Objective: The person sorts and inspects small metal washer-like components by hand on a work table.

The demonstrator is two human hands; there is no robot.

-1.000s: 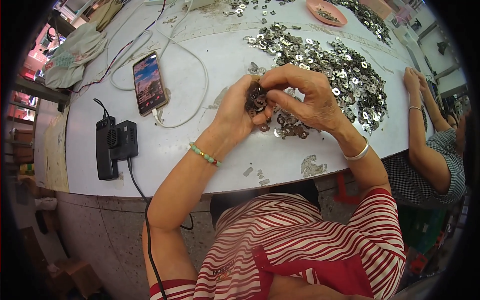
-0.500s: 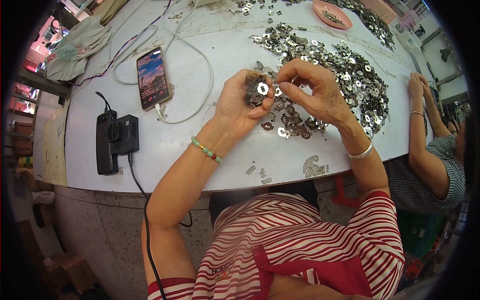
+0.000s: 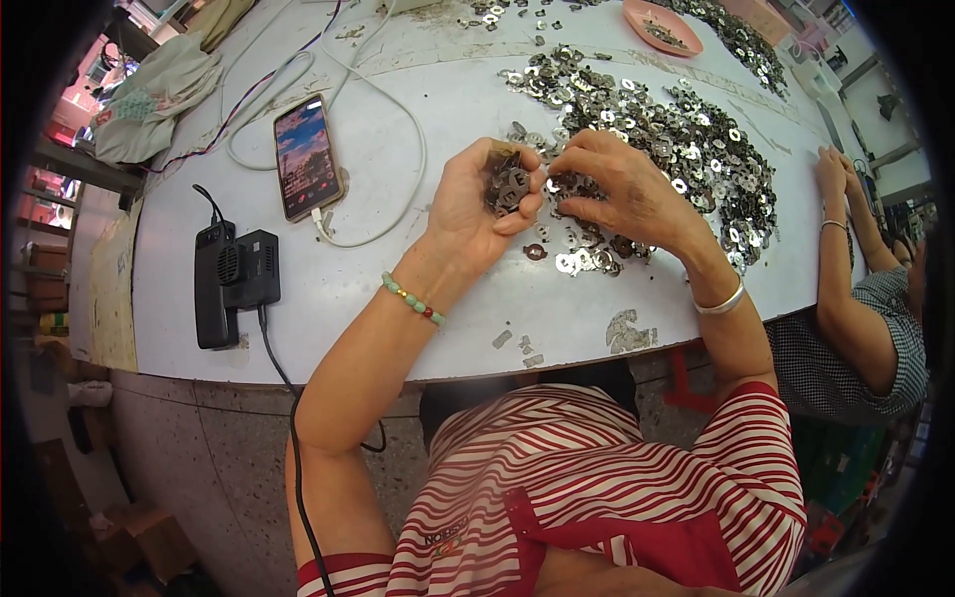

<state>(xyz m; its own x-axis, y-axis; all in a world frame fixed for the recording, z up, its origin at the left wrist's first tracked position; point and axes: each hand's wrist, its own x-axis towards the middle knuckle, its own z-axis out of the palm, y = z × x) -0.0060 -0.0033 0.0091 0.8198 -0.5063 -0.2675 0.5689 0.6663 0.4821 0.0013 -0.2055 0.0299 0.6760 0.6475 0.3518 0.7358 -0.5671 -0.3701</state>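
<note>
**A full palm that could spill**

My left hand cups a bunch of washers, grip curled narrow around them. My right hand pinches one just beside it. A tilt could scatter them onto the table.

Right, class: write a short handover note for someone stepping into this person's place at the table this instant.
Left hand: raised over the table, cupped around a stack of metal washers, thumb pressed against it.
Right hand: fingertips pinching at the edge of that stack, palm over the loose washers.
Things: big pile of washers spread to the right; a few singles lie under the hands.
Done: a handful is gathered in the left hand.
Left: most of the pile is loose.
Nearby: phone on its cable, black charger, another person's arm at the right.
</note>
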